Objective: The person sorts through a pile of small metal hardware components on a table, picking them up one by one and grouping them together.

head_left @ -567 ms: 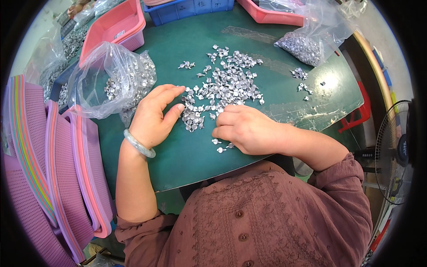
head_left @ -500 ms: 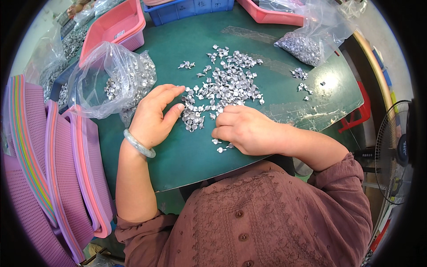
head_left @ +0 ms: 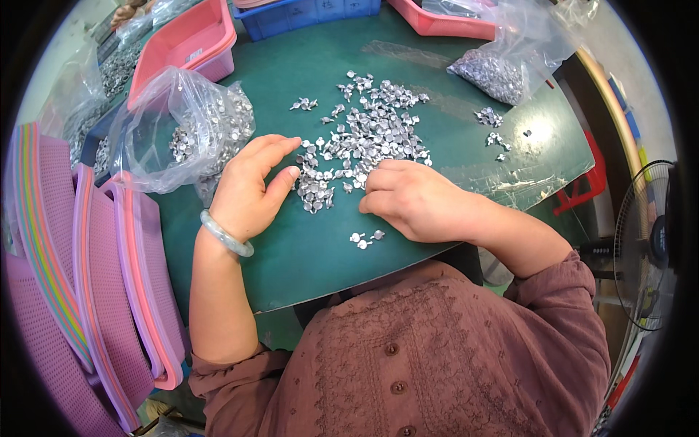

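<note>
— Where are the metal parts?
— The small silver metal parts (head_left: pixel 368 138) lie scattered on the green counter (head_left: pixel 313 247); more fill the clear plastic bag (head_left: pixel 178 127).
— Hands?
— The left hand (head_left: pixel 251 189) lies flat with its fingers spread at the pile's edge; the right hand (head_left: pixel 408 200) is curled, and I cannot tell its grip.

On a dark green table mat (head_left: pixel 306 255) a spread of small silvery metal parts (head_left: pixel 371 135) lies between both hands; the left hand (head_left: pixel 251 189) rests flat at the spread's left edge, fingers extended, a pale bangle (head_left: pixel 226 234) on its wrist; the right hand (head_left: pixel 415 200) curls knuckles-up over the near edge. A clear plastic bag of the same parts (head_left: pixel 182 127) sits just left of the left hand.
</note>
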A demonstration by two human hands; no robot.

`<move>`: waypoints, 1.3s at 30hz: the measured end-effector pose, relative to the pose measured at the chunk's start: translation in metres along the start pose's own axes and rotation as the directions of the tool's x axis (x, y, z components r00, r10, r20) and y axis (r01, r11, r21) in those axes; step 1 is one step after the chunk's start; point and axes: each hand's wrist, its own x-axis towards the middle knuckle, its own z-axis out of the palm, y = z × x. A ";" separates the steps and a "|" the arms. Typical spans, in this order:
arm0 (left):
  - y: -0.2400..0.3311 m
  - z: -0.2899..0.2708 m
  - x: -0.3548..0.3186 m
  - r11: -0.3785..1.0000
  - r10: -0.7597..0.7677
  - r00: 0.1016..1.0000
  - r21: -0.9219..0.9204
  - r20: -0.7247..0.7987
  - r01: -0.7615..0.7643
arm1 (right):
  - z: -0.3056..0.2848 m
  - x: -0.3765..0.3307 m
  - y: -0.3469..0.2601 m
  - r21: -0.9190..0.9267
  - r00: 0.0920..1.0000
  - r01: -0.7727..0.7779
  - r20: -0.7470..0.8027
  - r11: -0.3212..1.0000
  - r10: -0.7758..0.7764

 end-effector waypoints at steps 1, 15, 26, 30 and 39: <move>0.001 0.000 0.000 1.000 0.002 1.000 -0.003 0.000 -0.002 | 0.000 -0.003 0.001 0.015 1.000 -0.004 -0.028 1.000 0.005; -0.001 0.002 0.000 1.000 0.000 1.000 -0.008 0.003 0.000 | 0.002 0.010 0.003 -0.081 1.000 0.006 -0.017 0.997 -0.007; -0.002 0.001 0.000 0.999 -0.037 0.999 -0.020 0.029 0.038 | 0.021 0.041 0.004 -0.212 0.994 0.087 -0.045 0.973 -0.099; -0.001 0.000 0.000 0.999 -0.034 0.999 -0.016 0.029 0.035 | 0.023 0.042 0.004 -0.187 0.981 0.179 -0.037 0.966 -0.189; 0.000 -0.001 0.000 0.999 -0.035 0.999 -0.013 0.034 0.036 | 0.013 0.035 -0.007 0.043 0.986 -0.076 0.149 0.996 0.069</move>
